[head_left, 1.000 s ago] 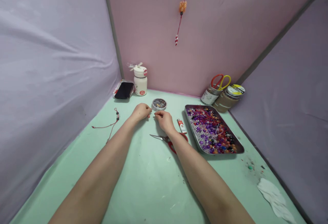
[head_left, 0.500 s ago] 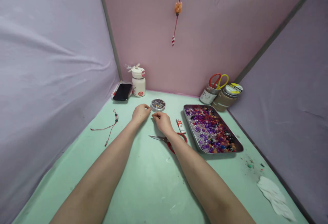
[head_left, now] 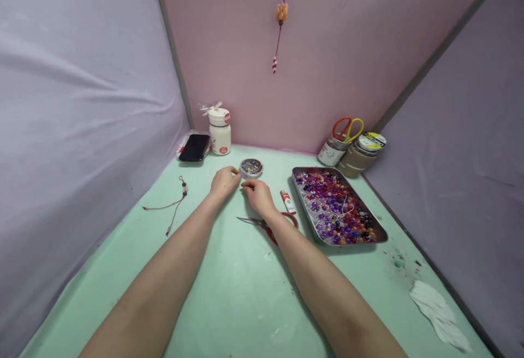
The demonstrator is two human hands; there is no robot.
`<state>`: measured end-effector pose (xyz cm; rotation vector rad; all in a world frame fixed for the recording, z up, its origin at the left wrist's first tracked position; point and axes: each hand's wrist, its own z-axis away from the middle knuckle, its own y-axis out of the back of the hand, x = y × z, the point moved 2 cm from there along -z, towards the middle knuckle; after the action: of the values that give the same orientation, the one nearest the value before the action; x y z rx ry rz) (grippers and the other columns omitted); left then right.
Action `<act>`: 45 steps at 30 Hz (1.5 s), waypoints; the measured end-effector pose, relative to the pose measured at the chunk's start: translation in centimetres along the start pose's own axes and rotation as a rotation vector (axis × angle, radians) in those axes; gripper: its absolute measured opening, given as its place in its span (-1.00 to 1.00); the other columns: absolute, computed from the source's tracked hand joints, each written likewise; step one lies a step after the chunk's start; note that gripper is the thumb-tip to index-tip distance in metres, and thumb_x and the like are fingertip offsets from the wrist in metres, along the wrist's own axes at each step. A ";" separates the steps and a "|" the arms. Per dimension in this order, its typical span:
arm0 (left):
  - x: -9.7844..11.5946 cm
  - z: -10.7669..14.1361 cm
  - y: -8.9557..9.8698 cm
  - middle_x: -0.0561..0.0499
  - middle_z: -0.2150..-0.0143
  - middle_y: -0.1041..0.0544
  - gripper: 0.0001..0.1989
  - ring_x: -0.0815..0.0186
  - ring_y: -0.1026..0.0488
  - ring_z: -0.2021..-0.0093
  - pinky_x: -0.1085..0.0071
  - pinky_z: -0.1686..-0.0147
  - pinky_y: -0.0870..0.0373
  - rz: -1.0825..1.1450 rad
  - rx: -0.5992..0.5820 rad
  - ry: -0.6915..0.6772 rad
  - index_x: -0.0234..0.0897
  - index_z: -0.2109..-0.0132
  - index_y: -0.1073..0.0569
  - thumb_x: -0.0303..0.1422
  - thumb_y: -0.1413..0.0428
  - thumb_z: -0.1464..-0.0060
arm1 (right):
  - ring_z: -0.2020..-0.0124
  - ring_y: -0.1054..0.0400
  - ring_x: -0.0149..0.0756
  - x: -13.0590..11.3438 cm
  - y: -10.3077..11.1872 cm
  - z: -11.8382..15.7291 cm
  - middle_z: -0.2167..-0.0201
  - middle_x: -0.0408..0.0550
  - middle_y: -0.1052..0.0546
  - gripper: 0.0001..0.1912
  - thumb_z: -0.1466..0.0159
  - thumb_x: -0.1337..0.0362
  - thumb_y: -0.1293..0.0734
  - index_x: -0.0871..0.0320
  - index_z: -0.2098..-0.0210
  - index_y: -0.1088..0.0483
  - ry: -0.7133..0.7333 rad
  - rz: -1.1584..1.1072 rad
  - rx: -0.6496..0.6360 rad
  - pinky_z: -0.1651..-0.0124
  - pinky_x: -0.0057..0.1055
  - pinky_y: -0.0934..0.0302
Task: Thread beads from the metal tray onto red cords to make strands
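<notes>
Okay, left hand (head_left: 224,182) and right hand (head_left: 258,195) near round case (head_left: 251,168) on table (head_left: 229,298); each grip pinched together, anything held too small to tell.

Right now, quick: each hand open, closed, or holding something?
Left hand: closed in a pinch beside the round box; cannot tell if holding anything.
Right hand: closed in a pinch; cannot tell if holding anything.

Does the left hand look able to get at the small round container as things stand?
Likely yes: the left hand is just beside the small round container, with nothing visible between them, though whether its fingers pinch something is unclear.
</notes>
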<state>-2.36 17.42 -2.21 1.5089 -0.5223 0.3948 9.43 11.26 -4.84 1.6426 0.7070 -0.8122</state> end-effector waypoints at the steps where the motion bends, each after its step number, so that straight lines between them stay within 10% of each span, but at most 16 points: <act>1: 0.0 0.0 -0.1 -0.19 0.13 -0.59 -0.72 0.09 -0.48 0.07 0.34 0.12 -0.31 0.000 -0.012 -0.002 -0.26 0.20 -0.55 -0.27 -0.04 0.01 | 0.25 -0.44 -0.30 0.0 0.0 0.0 0.28 -0.08 -0.60 -0.79 -0.18 0.39 -0.24 0.10 0.30 -0.51 0.000 0.000 0.000 0.14 -0.43 -0.23; 15: -1.5 -0.9 0.0 -0.03 0.59 -0.48 -0.78 0.31 -0.36 0.54 0.43 0.50 -0.21 0.332 0.037 0.051 -0.33 0.46 -0.51 -0.25 -0.08 0.13 | 0.14 -0.43 -0.27 -0.8 0.7 0.1 0.18 0.00 -0.58 -0.76 -0.21 0.34 -0.26 0.17 0.17 -0.51 -0.011 0.104 -0.063 0.05 -0.43 -0.21; 24: -2.2 -1.5 -0.1 -0.03 0.47 -0.53 -0.74 0.33 -0.38 0.46 0.44 0.43 -0.26 0.595 0.198 0.045 -0.35 0.43 -0.51 -0.21 -0.11 0.16 | 0.25 -0.43 -0.14 -5.2 5.1 2.2 0.30 0.09 -0.57 -0.83 -0.19 0.26 -0.30 0.18 0.34 -0.51 0.077 0.601 -0.332 0.31 -0.39 -0.13; 30: -2.6 -2.3 -0.4 -0.10 0.35 -0.57 -0.76 0.24 -0.45 0.32 0.37 0.26 -0.32 0.613 0.235 -0.046 -0.34 0.41 -0.54 -0.24 -0.13 0.17 | 0.30 -0.37 -0.27 -8.6 8.4 -0.6 0.33 -0.05 -0.55 -0.79 -0.27 0.34 -0.19 0.12 0.27 -0.47 0.295 0.575 -0.100 0.30 -0.43 -0.07; 39: -2.9 -2.5 -0.4 -0.11 0.17 -0.55 -0.80 0.25 -0.44 0.18 0.38 0.10 -0.32 0.592 0.308 -0.089 -0.33 0.36 -0.55 -0.31 -0.10 0.11 | 0.20 -0.35 -0.30 -6.6 2.8 -10.9 0.14 -0.01 -0.48 -0.68 -0.15 0.45 -0.30 0.12 0.10 -0.48 0.540 0.665 -0.358 0.17 -0.47 -0.12; 45: -3.2 -2.5 -0.3 -0.09 0.26 -0.57 -0.76 0.24 -0.46 0.29 0.37 0.22 -0.35 0.512 0.260 -0.051 -0.33 0.30 -0.57 -0.30 -0.08 0.07 | 0.30 -0.37 -0.35 -6.1 0.6 -13.4 0.35 -0.08 -0.55 -0.85 -0.11 0.44 -0.32 0.16 0.41 -0.54 0.502 0.551 -0.411 0.23 -0.52 -0.12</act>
<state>-4.70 20.09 -4.23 1.6270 -0.9302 0.8489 8.28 24.06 2.43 1.5516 0.6562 0.1445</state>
